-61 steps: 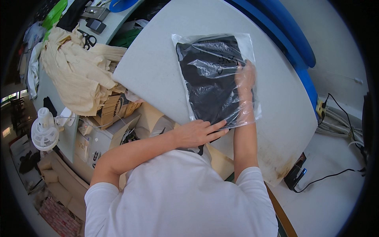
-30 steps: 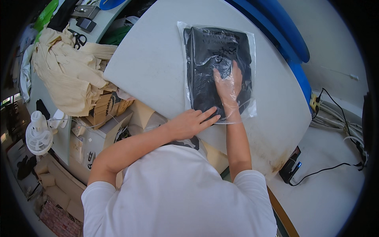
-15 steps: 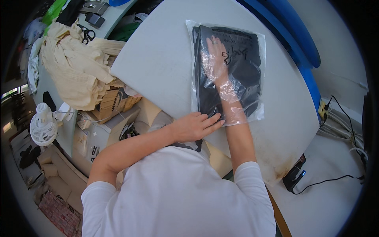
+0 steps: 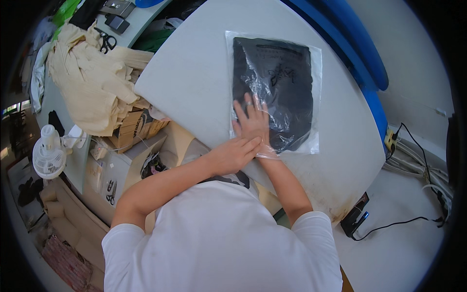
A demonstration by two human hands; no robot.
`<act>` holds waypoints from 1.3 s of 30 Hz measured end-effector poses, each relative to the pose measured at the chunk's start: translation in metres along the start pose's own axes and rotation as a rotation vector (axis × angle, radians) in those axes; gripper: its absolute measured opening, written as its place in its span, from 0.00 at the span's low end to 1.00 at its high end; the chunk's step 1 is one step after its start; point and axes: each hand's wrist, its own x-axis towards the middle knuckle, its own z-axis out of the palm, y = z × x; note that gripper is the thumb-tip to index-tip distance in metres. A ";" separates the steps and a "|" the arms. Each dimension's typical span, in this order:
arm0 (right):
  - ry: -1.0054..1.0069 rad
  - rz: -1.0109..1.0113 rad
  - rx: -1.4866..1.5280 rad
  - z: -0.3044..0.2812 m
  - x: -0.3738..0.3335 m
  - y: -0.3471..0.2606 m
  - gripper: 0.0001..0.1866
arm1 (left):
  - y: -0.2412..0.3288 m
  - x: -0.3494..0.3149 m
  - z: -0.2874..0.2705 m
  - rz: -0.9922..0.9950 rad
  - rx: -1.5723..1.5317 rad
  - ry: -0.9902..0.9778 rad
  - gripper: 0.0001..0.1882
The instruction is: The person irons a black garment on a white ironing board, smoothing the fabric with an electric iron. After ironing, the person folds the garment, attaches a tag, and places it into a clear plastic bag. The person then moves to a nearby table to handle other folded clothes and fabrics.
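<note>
A clear plastic bag [image 4: 315,102] lies flat on the pale table, with a folded black garment [image 4: 292,104] inside it. Beneath the film, near the bag's mouth on the side closest to me, is my right hand [image 4: 254,121], its fingers spread over the lower left of the garment. My left hand [image 4: 233,155] crosses the right wrist at the bag's near edge, fingers stretched out flat and its thumb hidden. Dark marks show on the front of the garment.
The table [image 4: 189,73] has a curved outline. At left are a heap of cream knitwear [image 4: 90,82], scissors [image 4: 107,43], a cardboard box [image 4: 131,129] and a white fan [image 4: 50,158]. A blue panel [image 4: 360,58] borders the far right; cables [image 4: 418,168] hang beyond.
My right hand has drawn back toward me inside the bag, from the garment's upper part to near the mouth. The garment now looks smoother. My left hand has shifted slightly left.
</note>
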 end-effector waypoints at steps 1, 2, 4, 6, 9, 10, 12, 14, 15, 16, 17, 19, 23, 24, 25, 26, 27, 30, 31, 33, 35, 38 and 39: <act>0.009 0.035 0.022 -0.003 -0.009 0.001 0.32 | 0.000 -0.001 0.001 -0.021 -0.014 -0.037 0.25; 0.012 0.057 0.057 -0.005 -0.022 0.002 0.32 | 0.003 -0.005 0.004 -0.061 -0.024 -0.072 0.25; 0.003 0.103 0.088 -0.018 -0.049 0.002 0.30 | 0.005 -0.002 -0.001 -0.083 -0.080 -0.051 0.26; -0.028 0.149 0.113 -0.034 -0.089 -0.007 0.27 | 0.006 0.000 -0.003 -0.091 -0.091 -0.010 0.28; -0.206 0.001 0.580 -0.035 -0.124 -0.004 0.23 | 0.010 -0.001 -0.001 -0.093 -0.055 0.062 0.30; -0.107 0.039 0.559 -0.035 -0.131 -0.003 0.22 | 0.013 -0.003 -0.002 -0.095 -0.043 0.072 0.29; 0.101 0.095 0.512 -0.036 -0.118 0.007 0.21 | 0.015 -0.002 -0.005 -0.095 -0.010 0.104 0.29; 0.350 0.219 0.181 -0.039 -0.090 0.020 0.21 | 0.018 -0.003 -0.005 -0.095 0.018 0.133 0.29; 0.419 0.288 0.071 -0.038 -0.080 0.026 0.21 | 0.019 -0.004 -0.005 -0.104 0.025 0.134 0.30; 0.447 0.321 0.080 -0.032 -0.069 0.033 0.21 | 0.020 -0.004 -0.005 -0.111 0.031 0.135 0.30; 0.472 0.354 0.085 -0.025 -0.057 0.037 0.21 | 0.021 -0.005 -0.004 -0.117 0.034 0.138 0.30; 0.384 0.490 0.330 -0.023 -0.048 0.029 0.21 | 0.023 -0.006 -0.002 -0.117 0.047 0.177 0.30; -0.133 0.393 0.677 -0.029 -0.061 0.004 0.16 | 0.026 -0.008 0.004 -0.138 0.053 0.210 0.30; -0.317 0.294 0.508 -0.039 -0.064 0.003 0.16 | 0.026 -0.007 0.003 -0.146 0.052 0.217 0.30; -0.250 0.363 0.627 -0.040 -0.074 0.005 0.16 | 0.025 -0.006 0.003 -0.127 0.066 0.228 0.30; -0.181 0.428 0.749 -0.040 -0.084 0.004 0.16 | 0.026 -0.005 0.002 -0.111 0.084 0.239 0.29; -0.113 0.492 0.870 -0.041 -0.088 0.007 0.17 | 0.027 -0.004 0.001 -0.096 0.102 0.250 0.29; 0.267 0.266 0.186 -0.048 -0.048 0.028 0.18 | 0.028 -0.003 0.002 -0.064 0.110 0.266 0.27; 0.333 0.205 0.122 -0.039 -0.025 0.041 0.17 | 0.029 -0.001 0.002 -0.055 0.120 0.283 0.24; 0.414 0.155 -0.026 -0.014 0.026 0.071 0.17 | 0.029 0.001 0.000 -0.004 0.098 0.264 0.25; 0.431 0.153 -0.183 0.020 0.073 0.093 0.18 | 0.028 0.002 -0.001 0.012 0.083 0.245 0.24; 0.270 -0.009 -0.165 0.037 0.126 0.076 0.23 | 0.024 -0.006 0.000 0.066 0.080 0.266 0.22; 0.269 -0.045 -0.111 0.041 0.136 0.064 0.25 | 0.024 -0.007 -0.001 0.052 0.070 0.244 0.22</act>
